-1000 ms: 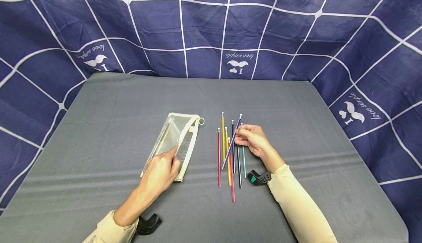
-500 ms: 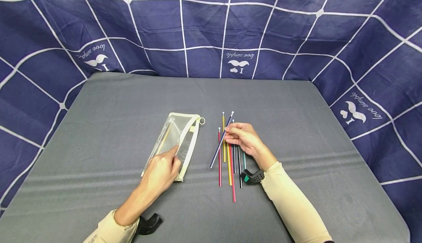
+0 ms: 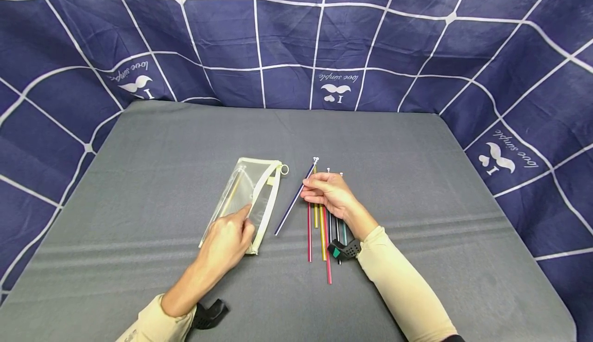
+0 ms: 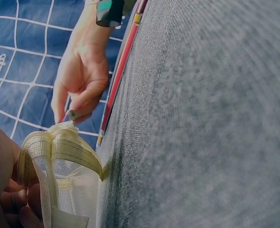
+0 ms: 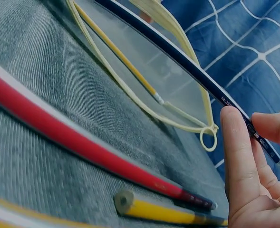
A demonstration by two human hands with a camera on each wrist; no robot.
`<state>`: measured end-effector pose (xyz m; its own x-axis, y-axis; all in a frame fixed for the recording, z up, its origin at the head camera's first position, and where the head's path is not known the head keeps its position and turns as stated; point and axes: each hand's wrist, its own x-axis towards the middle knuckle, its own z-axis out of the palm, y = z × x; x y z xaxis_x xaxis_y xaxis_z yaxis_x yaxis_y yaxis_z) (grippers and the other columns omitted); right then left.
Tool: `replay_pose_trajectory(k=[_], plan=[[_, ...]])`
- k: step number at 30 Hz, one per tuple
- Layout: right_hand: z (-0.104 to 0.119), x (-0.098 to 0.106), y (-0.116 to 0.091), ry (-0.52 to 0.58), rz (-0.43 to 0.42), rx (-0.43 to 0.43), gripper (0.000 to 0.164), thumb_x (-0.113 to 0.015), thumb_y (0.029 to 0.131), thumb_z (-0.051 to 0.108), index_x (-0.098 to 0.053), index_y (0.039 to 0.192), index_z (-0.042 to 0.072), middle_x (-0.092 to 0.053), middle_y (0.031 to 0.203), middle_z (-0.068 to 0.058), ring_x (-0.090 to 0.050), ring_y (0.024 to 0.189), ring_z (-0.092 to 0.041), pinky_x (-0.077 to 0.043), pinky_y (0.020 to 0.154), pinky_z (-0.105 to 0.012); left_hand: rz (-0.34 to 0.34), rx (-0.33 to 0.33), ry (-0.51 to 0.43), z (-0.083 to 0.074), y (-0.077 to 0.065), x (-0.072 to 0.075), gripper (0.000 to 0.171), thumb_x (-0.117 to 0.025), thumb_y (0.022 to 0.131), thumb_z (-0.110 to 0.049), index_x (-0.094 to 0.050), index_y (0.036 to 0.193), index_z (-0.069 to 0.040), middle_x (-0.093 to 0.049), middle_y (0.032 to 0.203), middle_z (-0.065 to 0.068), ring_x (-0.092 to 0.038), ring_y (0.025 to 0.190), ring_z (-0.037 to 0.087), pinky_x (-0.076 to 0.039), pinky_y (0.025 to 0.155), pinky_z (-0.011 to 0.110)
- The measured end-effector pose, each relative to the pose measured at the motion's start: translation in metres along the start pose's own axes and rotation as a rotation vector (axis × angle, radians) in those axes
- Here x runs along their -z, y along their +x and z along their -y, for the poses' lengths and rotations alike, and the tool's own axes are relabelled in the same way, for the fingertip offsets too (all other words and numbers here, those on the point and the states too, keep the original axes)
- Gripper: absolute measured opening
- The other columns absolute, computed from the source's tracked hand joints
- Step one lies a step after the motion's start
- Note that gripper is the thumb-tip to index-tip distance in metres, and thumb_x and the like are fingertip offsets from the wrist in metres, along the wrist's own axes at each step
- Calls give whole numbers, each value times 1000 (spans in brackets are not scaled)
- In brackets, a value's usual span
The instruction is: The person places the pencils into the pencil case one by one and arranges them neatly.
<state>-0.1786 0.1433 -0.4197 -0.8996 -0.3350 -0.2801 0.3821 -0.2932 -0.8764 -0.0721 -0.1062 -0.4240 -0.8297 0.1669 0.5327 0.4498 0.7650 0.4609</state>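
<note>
My left hand (image 3: 225, 240) grips the near end of a translucent mesh pencil case (image 3: 250, 177) with a cream zip trim. Its index finger lies along the opening, and the mouth stands parted in the left wrist view. A yellow pencil (image 5: 118, 52) lies inside the case. Between thumb and fingers, my right hand (image 3: 330, 193) pinches a dark blue pencil (image 3: 288, 216) near its eraser end. That pencil slants above the table, its lower end pointing toward the case's open side. Below the right hand lie several loose pencils, among them a red pencil (image 3: 310, 234), partly hidden by the hand.
Grey cloth covers the table (image 3: 185, 136). A blue curtain (image 3: 287, 38) with white grid lines hangs behind and at both sides. A zip-pull ring (image 3: 284, 169) sits at the case's far corner. Black wrist cameras (image 3: 345, 249) are worn at both wrists.
My right hand has moved left with the dark blue pencil, away from over the loose pencils and closer to the case. My left hand and the case have stayed in place.
</note>
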Motion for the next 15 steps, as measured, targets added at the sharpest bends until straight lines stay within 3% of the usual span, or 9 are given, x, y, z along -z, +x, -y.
replay_pose_trajectory(k=[9, 15], plan=[[-4, -13, 5, -15, -6, -17, 12, -57, 91, -9, -62, 87, 1, -69, 72, -11, -71, 64, -17, -56, 62, -25, 16, 10, 1, 0, 0, 1, 35, -56, 78, 1, -69, 110, 7, -70, 79, 15, -66, 64, 32, -51, 59, 49], [-6, -24, 9, -29, -11, -7, 8, -60, 90, -8, -63, 89, -1, -69, 73, -11, -71, 66, -17, -57, 64, -26, 16, 12, -2, -1, 0, 1, 36, -56, 78, 1, -69, 110, 7, -70, 80, 16, -66, 64, 34, -51, 59, 49]])
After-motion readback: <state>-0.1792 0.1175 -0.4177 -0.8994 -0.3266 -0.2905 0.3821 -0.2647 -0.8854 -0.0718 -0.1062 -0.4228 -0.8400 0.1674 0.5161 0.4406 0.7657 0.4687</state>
